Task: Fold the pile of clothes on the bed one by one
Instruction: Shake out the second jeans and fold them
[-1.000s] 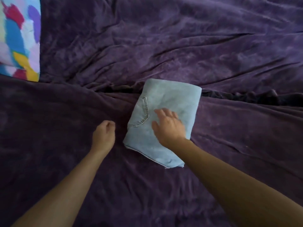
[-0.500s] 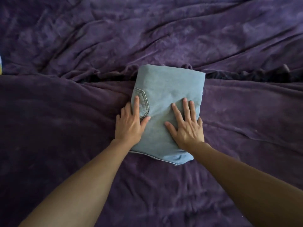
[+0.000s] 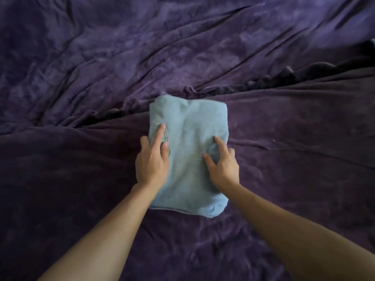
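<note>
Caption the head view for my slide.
Folded light-blue jeans on a purple blanket, gripped by the left hand and right hand.

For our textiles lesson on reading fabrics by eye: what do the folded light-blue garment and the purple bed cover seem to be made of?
The folded garment: probably denim, matte faded blue, with a stitched pocket seam showing. The bed cover: likely a plush, velvet-like fabric; its creases carry a soft, mottled sheen.

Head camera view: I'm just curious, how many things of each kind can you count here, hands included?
Folded jeans, light blue: 1
Bed cover, purple: 1
Hands, the left hand and right hand, both on the jeans: 2
Total: 4
</note>
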The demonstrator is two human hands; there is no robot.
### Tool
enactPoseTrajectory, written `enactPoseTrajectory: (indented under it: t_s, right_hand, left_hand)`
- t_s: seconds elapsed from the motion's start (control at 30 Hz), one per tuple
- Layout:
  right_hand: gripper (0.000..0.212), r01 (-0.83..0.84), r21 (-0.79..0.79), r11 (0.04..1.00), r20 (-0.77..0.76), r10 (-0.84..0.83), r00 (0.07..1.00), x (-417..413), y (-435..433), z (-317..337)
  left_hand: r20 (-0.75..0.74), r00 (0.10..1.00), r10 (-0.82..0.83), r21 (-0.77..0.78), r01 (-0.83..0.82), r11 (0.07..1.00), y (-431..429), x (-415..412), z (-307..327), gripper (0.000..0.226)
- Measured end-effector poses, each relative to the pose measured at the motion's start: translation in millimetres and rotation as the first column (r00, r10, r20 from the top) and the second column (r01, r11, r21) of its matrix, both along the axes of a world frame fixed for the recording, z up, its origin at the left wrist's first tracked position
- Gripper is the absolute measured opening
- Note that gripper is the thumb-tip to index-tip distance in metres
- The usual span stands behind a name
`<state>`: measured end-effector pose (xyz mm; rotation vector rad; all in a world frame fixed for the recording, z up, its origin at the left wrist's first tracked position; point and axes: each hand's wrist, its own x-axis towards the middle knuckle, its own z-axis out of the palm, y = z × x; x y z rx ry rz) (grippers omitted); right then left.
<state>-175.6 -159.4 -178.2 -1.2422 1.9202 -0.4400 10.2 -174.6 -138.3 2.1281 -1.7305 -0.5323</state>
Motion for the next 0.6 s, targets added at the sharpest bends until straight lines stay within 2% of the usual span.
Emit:
enactPoseTrajectory:
  t_s: [0.1,0.33,0.6]
  right_hand:
    - [0.059,0.058,0.014,0.998,-0.027,-0.057,0.998,-53.2,44.4,29.2]
    - [0.059,0.138,0.011,0.990,-0.081,-0.136,0.987,-209.9,131.8,100.5]
    - [0.060,0.171,-0.138,0.976,-0.176,-0.194,0.965,-399.3,160.3,193.1]
  left_hand:
    - [-0.041,0.998,-0.052,0.039,0.054,0.998,28.0,-50.1,31.6,0.046]
    - [-0.102,0.977,-0.185,0.018,0.188,0.982,90.7,-204.8,96.2,0.045]
    - [-0.203,0.938,-0.282,-0.150,0.255,0.955,110.5,-391.5,173.2,0.046]
